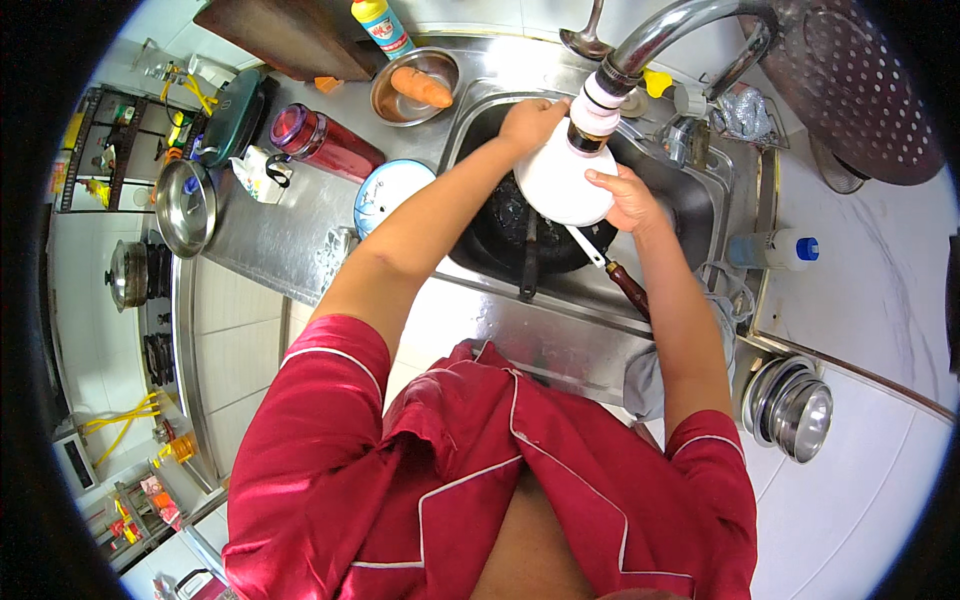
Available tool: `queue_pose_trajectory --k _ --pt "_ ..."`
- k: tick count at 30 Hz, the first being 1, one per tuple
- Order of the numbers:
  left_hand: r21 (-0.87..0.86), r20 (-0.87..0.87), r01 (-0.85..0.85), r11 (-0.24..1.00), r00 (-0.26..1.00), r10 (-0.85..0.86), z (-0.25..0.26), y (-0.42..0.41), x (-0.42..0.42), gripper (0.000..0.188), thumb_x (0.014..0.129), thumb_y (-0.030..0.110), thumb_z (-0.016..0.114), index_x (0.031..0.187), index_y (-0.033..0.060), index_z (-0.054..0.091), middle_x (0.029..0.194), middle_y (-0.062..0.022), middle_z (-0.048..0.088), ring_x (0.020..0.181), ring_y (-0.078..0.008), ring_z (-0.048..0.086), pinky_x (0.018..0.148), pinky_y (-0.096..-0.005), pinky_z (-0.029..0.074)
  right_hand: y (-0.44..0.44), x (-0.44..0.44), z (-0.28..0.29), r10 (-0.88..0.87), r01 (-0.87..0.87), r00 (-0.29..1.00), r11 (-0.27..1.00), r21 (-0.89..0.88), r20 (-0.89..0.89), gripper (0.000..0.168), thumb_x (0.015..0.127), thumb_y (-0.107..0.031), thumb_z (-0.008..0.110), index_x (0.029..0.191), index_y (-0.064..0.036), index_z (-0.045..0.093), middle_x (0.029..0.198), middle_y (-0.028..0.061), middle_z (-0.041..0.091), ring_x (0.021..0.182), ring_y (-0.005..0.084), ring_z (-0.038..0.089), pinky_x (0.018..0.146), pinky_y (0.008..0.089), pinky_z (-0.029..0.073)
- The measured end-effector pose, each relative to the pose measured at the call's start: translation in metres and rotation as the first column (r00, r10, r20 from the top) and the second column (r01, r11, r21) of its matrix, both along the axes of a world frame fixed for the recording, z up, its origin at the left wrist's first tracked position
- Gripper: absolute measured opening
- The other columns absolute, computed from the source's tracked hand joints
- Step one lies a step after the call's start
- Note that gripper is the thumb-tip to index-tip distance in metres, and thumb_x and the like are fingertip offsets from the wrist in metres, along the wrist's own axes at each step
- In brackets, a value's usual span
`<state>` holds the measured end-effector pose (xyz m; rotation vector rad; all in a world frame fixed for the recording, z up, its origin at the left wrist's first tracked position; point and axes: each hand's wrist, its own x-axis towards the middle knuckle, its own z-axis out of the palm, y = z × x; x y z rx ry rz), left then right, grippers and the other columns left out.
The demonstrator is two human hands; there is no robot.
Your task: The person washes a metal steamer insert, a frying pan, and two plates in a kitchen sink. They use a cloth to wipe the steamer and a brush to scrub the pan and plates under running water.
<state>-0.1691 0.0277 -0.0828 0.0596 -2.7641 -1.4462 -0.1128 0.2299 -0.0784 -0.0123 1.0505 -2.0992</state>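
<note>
A white bowl or dish (559,187) is between my two hands, above the sink (660,296) and directly under the faucet's pale spout attachment (596,109). My left hand (531,126) grips its far left rim, with the fingertips partly hidden. On the near right side, the thumb of my right hand (630,196) lies over the dish and the fingers are underneath. Below the dish sits a black pan (487,225), partly covered by it, with a dark handle (529,262) towards me. A utensil with a brown handle (626,287) leans across the sink beside my right forearm.
Left of the sink stand a steel bowl with a carrot (421,86), a blue-rimmed dish (390,191) and a red bottle (330,142). The chrome faucet (690,19) arches overhead. A bottle with a blue cap (780,249) lies on the right counter. Steel bowls (795,412) are lower right.
</note>
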Motion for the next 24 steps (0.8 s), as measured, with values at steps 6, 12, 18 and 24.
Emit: queue_pose_trajectory --k 6,12,18,24 --pt "0.300 -0.190 0.150 0.942 0.977 -0.095 0.035 0.090 0.053 0.046 0.082 0.039 0.059 0.093 -0.0046 0.054 0.100 -0.0242 0.059 0.101 -0.0413 0.055 0.086 -0.0461 0.042 -0.006 0.006 -0.048 -0.296 0.317 0.946 0.928 0.195 -0.128 0.031 0.085 -0.011 0.062 0.115 -0.005 0.058 0.108 0.0066 0.063 0.098 0.0198 0.061 0.088 0.0370 0.046" --pt "-0.388 -0.453 0.237 0.891 0.793 -0.408 0.027 0.107 0.070 0.053 0.094 0.039 0.036 0.114 -0.0082 0.049 0.125 -0.0298 0.043 0.119 -0.0467 0.039 0.095 -0.0542 0.035 -0.001 0.020 -0.043 -0.489 0.489 0.872 0.872 0.023 0.013 0.031 0.085 -0.010 0.061 0.115 -0.002 0.057 0.107 0.0066 0.063 0.098 0.0199 0.060 0.088 0.0360 0.046" --pt "-0.118 -0.229 0.104 0.988 0.965 -0.129 -0.015 0.047 0.011 0.040 0.078 0.042 0.060 0.096 0.0067 0.063 0.093 -0.0200 0.064 0.090 -0.0385 0.061 0.079 -0.0440 0.048 -0.007 0.038 -0.008 -0.423 0.424 0.906 0.906 0.017 -0.012 0.031 0.080 -0.006 0.066 0.109 0.001 0.058 0.105 0.0105 0.063 0.092 0.0226 0.063 0.084 0.0376 0.050" --pt "0.313 -0.037 -0.006 0.950 0.999 0.018 -0.053 -0.012 0.033 0.051 0.097 0.034 0.032 0.123 -0.0070 0.047 0.122 -0.0284 0.051 0.118 -0.0367 0.047 0.103 -0.0374 0.031 -0.009 0.022 -0.007 -0.332 0.373 0.920 0.905 -0.204 0.207 0.030 0.082 -0.010 0.062 0.111 0.001 0.057 0.106 0.0134 0.063 0.097 0.0274 0.061 0.089 0.0435 0.047"
